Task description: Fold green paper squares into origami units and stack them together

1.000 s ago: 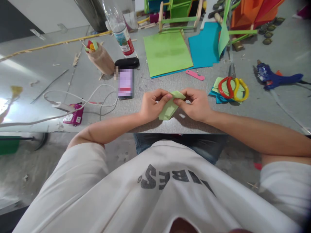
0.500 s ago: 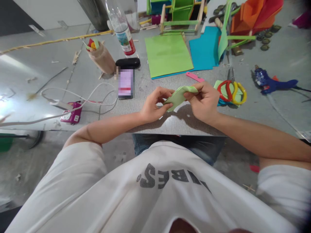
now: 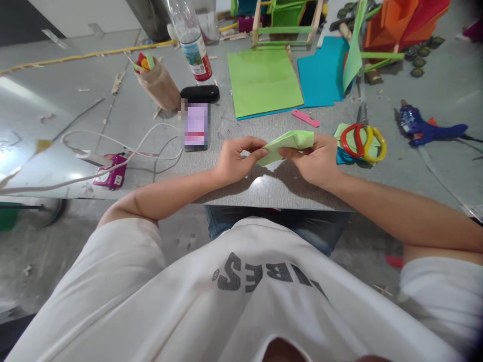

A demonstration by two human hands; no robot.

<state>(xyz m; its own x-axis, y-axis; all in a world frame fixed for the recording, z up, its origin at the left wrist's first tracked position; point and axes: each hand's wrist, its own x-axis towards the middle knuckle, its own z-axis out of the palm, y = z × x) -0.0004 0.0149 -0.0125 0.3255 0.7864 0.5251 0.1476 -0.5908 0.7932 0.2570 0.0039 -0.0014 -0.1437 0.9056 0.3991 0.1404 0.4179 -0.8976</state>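
A folded piece of light green paper [image 3: 289, 141] is held just above the front of the table. My left hand [image 3: 238, 160] pinches its left end between thumb and fingers. My right hand [image 3: 316, 160] grips the right part, thumb on the near face and the other fingers behind it, mostly hidden. The paper's upper right part stands out in a fold. Right of my right hand lie scissors with red and yellow handles [image 3: 363, 142], resting on green and blue paper pieces. A pink cutter [image 3: 305, 118] lies just beyond the held paper.
Green sheets [image 3: 264, 83] and blue paper [image 3: 320, 70] lie farther back. At right rests a blue glue gun [image 3: 430, 125]. Leftward are a phone [image 3: 196, 124], a black case [image 3: 199, 93], a bottle [image 3: 194, 55], a wooden cup [image 3: 158, 83] and a purple power adapter [image 3: 111, 172] with white cables.
The folded paper has turned so its right end now opens outward in a wider flap. My right thumb has shifted left along it, and my left hand has moved slightly left.
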